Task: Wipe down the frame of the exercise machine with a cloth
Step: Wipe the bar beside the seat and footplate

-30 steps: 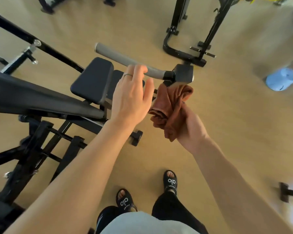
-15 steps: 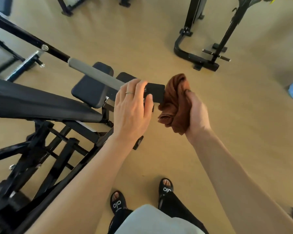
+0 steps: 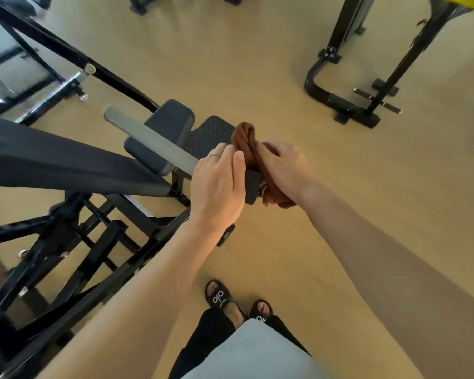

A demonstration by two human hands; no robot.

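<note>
My left hand (image 3: 216,187) is curled over the near end of the grey handle bar (image 3: 151,142), fingers wrapped on top, steadying it. My right hand (image 3: 282,170) grips the bunched brown cloth (image 3: 246,143) and presses it against the black end block (image 3: 252,184) of that bar, centre of frame. The two hands are almost touching, with the cloth wedged between them.

Key relation: the bar's long axis runs from the hands up and to the left, toward the black frame tube (image 3: 66,50) crossing the upper left. The cloth sits at the bar's lower-right end, so my guess is the next wipe goes along that axis, up-left. The left hand lies directly in that path and would probably need to lift or slide ahead. The right hand is the one on the cloth; the left is nearer the unwiped grey length.

Rest of the machine: the seat pad (image 3: 164,132) just beyond the bar, a long dark pad (image 3: 66,162) across the left, and black base struts (image 3: 74,242) at lower left. None of these is touched by the cloth right now.

Readable text: "alo" on my left sandal (image 3: 219,296); the other sandal (image 3: 262,310) shows only part of the same mark. A small label on a lower-left strut is too small to read.
</note>
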